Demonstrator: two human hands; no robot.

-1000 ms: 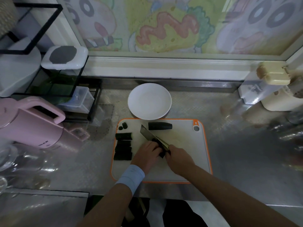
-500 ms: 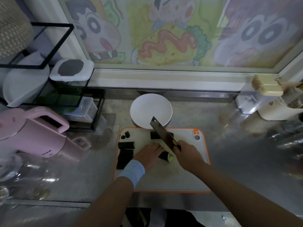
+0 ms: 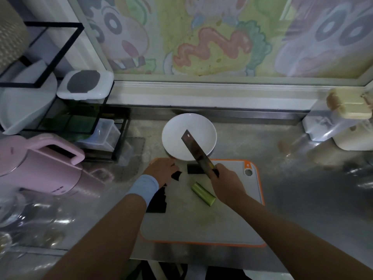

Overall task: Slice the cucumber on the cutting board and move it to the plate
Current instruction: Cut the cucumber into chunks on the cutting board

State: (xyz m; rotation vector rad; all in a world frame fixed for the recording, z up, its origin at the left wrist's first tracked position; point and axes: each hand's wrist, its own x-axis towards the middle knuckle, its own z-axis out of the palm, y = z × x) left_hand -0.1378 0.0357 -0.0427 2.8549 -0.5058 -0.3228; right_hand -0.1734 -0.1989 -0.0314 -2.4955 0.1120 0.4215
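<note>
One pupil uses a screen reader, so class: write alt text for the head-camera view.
A person's right hand holds a cleaver raised, its blade angled over a white plate behind an orange-edged cutting board. The left hand lies over dark cucumber pieces at the board's left edge; one pale cut piece lies mid-board.

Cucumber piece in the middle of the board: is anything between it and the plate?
Yes. A dark cucumber chunk lies at the far edge of the cutting board between the pale cucumber piece and the plate, and the knife, gripped by the right hand, slants over the plate's near rim.
</note>
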